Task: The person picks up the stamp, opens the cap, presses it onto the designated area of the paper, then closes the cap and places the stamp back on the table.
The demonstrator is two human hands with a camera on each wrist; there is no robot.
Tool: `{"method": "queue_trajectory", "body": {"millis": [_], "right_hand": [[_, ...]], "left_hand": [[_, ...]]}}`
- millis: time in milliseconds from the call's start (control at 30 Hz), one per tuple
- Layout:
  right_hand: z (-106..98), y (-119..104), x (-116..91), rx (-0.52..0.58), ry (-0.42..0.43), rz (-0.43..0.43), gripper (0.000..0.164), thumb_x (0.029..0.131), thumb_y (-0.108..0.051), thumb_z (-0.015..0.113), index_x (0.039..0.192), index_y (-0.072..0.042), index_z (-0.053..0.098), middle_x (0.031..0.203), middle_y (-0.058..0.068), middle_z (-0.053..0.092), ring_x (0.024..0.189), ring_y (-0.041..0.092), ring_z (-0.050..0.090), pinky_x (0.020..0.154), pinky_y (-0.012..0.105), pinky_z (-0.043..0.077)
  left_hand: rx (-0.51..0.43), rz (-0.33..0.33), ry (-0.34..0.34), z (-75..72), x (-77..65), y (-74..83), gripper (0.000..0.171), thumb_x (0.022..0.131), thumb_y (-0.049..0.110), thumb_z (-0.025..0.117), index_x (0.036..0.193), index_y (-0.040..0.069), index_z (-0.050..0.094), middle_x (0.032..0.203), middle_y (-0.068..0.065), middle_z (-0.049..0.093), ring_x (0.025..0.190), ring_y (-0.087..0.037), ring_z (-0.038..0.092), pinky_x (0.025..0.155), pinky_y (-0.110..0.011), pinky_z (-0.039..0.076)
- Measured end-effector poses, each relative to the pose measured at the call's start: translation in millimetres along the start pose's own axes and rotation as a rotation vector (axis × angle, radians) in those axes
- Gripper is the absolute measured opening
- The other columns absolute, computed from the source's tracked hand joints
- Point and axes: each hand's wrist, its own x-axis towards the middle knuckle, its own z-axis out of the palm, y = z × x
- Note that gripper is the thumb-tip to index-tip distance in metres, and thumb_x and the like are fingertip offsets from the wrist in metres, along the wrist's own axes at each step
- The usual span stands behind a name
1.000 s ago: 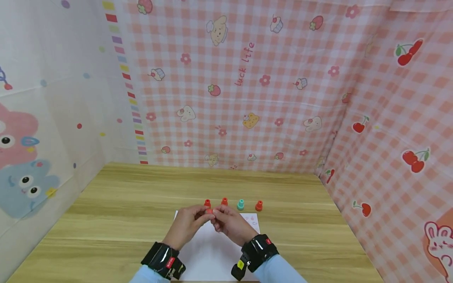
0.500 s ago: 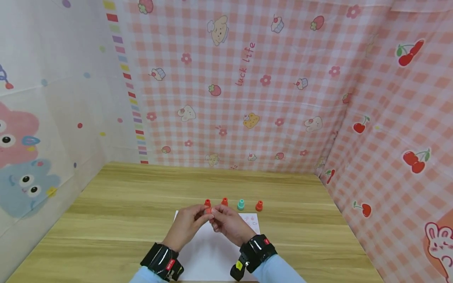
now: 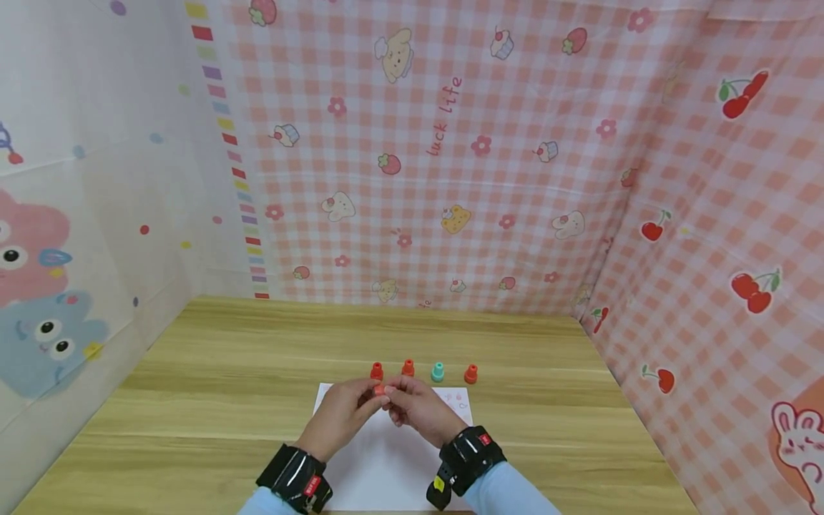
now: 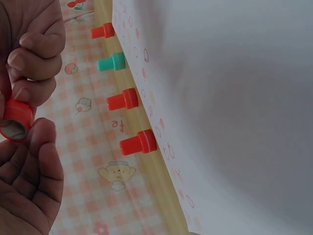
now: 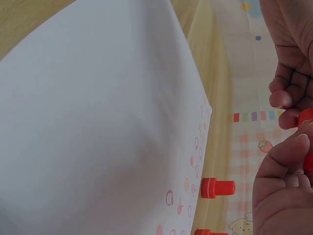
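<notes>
Above a white paper sheet (image 3: pixel 386 465), my two hands meet fingertip to fingertip around a small red stamp (image 3: pixel 380 390). My left hand (image 3: pixel 337 415) pinches it from the left, and my right hand (image 3: pixel 421 411) grips it from the other side. In the left wrist view, the round end of the stamp (image 4: pixel 17 117) shows a greyish inside with a red rim. Two red parts appear between the hands in the right wrist view; fingers hide how they join.
Beyond the paper's far edge stand a red stamp (image 3: pixel 377 370), another red stamp (image 3: pixel 408 368), a teal stamp (image 3: pixel 438 371) and a third red stamp (image 3: pixel 471 374) in a row. Small red and pink prints (image 4: pixel 145 55) line that edge. Patterned cloth (image 3: pixel 418 179) encloses the wooden table (image 3: pixel 193 400).
Both hands and the red stamp have dropped slightly towards the body, showing more of the leftmost standing stamp. The hands keep their hold, and the row of stamps has not moved.
</notes>
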Motion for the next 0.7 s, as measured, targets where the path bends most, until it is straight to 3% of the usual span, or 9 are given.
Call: {"method": "queue_trajectory", "body": {"millis": [100,233,367,533,700], "right_hand": [[-1,0,1,-0.057,0.014,0.014,0.025,0.098,-0.018,0.052,0.112,0.003,0.056,0.084,0.002,0.057,0.066,0.013,0.049,0.058,0.022,0.042],[-5,-3,4,-0.144,0.056,0.032,0.026,0.098,-0.021,0.054,0.112,0.000,0.059,0.084,0.003,0.058,0.065,0.015,0.051,0.059,0.023,0.045],[-10,-8,9,-0.218,0.118,0.035,0.026,0.098,-0.023,0.054,0.113,-0.003,0.059,0.088,0.006,0.058,0.068,0.017,0.053,0.060,0.024,0.045],[-13,-17,16,-0.326,0.164,-0.008,0.025,0.099,-0.021,0.052,0.113,-0.002,0.058,0.090,0.010,0.057,0.070,0.019,0.053,0.061,0.026,0.044],[-13,-24,25,-0.499,0.204,-0.052,0.022,0.097,-0.021,0.054,0.111,-0.004,0.059,0.092,0.013,0.062,0.071,0.020,0.055,0.063,0.030,0.046]], "left_hand": [[0.023,-0.005,-0.020,0.0,-0.9,-0.1,0.022,0.086,0.029,0.068,0.099,0.012,0.070,0.077,0.004,0.067,0.065,-0.006,0.055,0.056,-0.026,0.050],[0.067,-0.041,-0.039,-0.9,-1.9,-1.1,0.038,0.085,0.038,0.069,0.109,0.008,0.069,0.076,0.002,0.066,0.063,-0.008,0.053,0.054,-0.026,0.047],[0.158,-0.059,-0.028,-4.3,-2.9,-3.4,0.049,0.083,0.042,0.068,0.115,0.005,0.067,0.085,-0.007,0.069,0.072,-0.017,0.061,0.060,-0.034,0.052],[0.304,-0.040,-0.029,-10.8,-5.7,-6.2,0.048,0.080,0.041,0.072,0.109,0.004,0.069,0.097,-0.014,0.069,0.084,-0.026,0.064,0.069,-0.046,0.055],[0.428,-0.015,-0.059,-16.7,-8.4,-10.3,0.045,0.073,0.039,0.078,0.097,0.002,0.071,0.088,-0.014,0.068,0.077,-0.026,0.063,0.062,-0.044,0.054]]}}
